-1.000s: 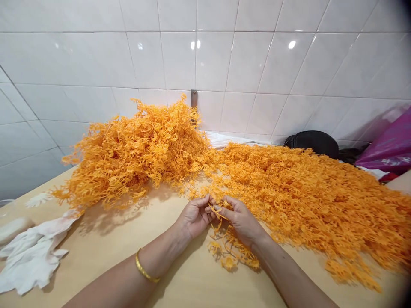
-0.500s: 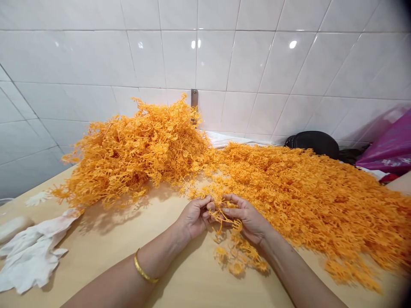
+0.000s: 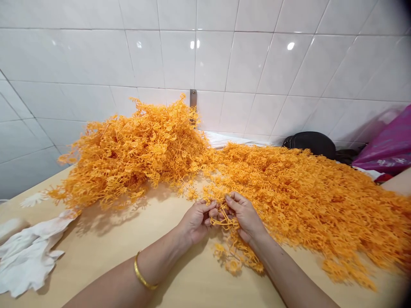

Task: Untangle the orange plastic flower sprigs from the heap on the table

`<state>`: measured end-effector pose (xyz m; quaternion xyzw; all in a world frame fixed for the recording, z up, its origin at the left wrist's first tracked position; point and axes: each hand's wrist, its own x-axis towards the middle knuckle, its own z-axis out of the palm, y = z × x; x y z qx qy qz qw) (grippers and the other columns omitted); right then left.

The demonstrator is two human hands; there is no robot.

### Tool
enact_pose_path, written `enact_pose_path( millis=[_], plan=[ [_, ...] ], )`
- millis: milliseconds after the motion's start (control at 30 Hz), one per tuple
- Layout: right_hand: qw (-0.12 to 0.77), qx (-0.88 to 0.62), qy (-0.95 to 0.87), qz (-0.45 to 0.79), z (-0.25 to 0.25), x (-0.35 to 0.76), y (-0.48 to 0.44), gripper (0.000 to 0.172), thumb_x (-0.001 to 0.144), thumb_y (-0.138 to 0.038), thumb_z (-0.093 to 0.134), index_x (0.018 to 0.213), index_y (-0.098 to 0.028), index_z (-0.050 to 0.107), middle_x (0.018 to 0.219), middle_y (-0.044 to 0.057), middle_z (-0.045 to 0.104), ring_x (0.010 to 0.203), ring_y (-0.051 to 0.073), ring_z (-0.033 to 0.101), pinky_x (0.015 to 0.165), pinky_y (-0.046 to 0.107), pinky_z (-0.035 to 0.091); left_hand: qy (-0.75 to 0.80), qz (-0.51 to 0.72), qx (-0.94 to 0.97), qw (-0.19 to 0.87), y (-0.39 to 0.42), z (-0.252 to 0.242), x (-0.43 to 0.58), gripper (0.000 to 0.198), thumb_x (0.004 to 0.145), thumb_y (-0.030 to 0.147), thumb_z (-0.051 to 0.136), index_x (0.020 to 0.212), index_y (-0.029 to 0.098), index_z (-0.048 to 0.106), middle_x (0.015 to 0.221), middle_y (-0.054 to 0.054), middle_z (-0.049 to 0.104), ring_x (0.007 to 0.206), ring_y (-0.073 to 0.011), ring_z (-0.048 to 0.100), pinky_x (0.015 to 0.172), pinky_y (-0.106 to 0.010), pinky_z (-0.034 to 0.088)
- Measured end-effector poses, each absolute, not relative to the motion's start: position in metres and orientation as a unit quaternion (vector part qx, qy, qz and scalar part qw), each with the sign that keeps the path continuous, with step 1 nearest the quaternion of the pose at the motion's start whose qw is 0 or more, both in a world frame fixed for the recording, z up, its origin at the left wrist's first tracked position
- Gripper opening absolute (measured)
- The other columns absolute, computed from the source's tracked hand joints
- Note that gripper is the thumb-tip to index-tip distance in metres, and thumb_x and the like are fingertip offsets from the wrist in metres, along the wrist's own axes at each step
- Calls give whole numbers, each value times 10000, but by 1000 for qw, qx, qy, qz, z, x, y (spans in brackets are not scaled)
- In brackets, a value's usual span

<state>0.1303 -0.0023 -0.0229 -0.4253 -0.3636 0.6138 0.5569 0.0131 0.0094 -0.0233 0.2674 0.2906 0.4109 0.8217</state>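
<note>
The person's left hand (image 3: 196,222) and right hand (image 3: 245,218) meet low over a pale wooden bench (image 3: 96,265). Both are closed, with fingers curled inward, and each pinches a tangled bunch of thin, branching orange plastic sprigs (image 3: 233,252) between thumb and fingertips. The hands are just apart, with loops of the strands crossing the small gap between them. The bunch hangs from their grip and trails down onto the bench, beside the right wrist. A thin gold bangle (image 3: 140,270) circles the left wrist.

Directly beyond the hands, a long, flattened spread of the same orange sprigs (image 3: 305,209) covers the right side of the bench, and its edge touches the bunch. It joins a tall, loose heap of orange sprigs (image 3: 138,149) to the left, which rises against a wall of glossy white rectangular tiles (image 3: 224,55). A narrow metal bracket (image 3: 193,98) on the wall stands just behind the heap's peak.

A crumpled white cloth (image 3: 27,261) lies at the bench's left end, beside a pale rounded block (image 3: 9,229). At the far right, a black zipped bag (image 3: 310,144) sits against the wall, next to a shiny magenta plastic bag (image 3: 385,145).
</note>
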Motion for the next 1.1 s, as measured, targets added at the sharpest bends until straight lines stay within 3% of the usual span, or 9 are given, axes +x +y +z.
enact_pose_path(
  millis=[167,267,433,600,733,900,1100],
  plan=[
    [644,-518,-371,423,-17,148,4,279,690,-435,543,645,-201,397,486,-69,476,350,71,453,343,193,381,278,418,241,831,12,-24,8,187,686,134,532,600,150,366,399,79,364,301,-6,207,360,-139,174],
    [642,-576,-390,323,-12,167,5,259,721,-448,493,681,-204,417,528,-51,512,372,84,481,362,213,410,282,427,242,824,15,-24,5,182,676,153,551,621,148,377,409,86,345,310,-2,210,363,-133,165],
    [602,-520,-462,393,-9,163,-1,231,717,-391,528,854,-209,491,577,-58,494,393,61,439,379,191,372,312,452,292,783,11,-22,7,243,640,179,614,618,151,374,425,86,349,333,-2,244,365,-136,156],
    [553,-479,-482,481,-10,152,-6,254,694,-389,575,841,-191,516,455,-84,405,384,55,359,384,177,311,325,436,362,757,6,-21,11,236,657,228,616,611,148,399,402,76,341,348,-12,246,359,-159,101],
    [524,-464,-521,489,-12,148,-8,228,692,-389,579,750,-187,491,419,-97,358,360,47,304,366,172,265,336,428,412,731,3,-23,13,259,665,284,619,601,147,409,401,76,339,354,-12,234,373,-164,128],
    [555,-482,-512,445,-18,144,-5,306,723,-411,536,596,-195,361,450,-93,334,339,34,269,327,172,178,346,424,401,735,2,-21,15,298,613,279,666,573,153,399,377,96,282,350,-14,232,392,-167,205],
    [623,-505,-448,395,-20,128,-2,326,723,-437,515,577,-197,350,460,-86,354,346,39,275,334,189,210,351,431,381,739,5,-17,19,386,589,287,681,536,179,315,361,99,257,336,-21,189,358,-177,172]
  ],
)
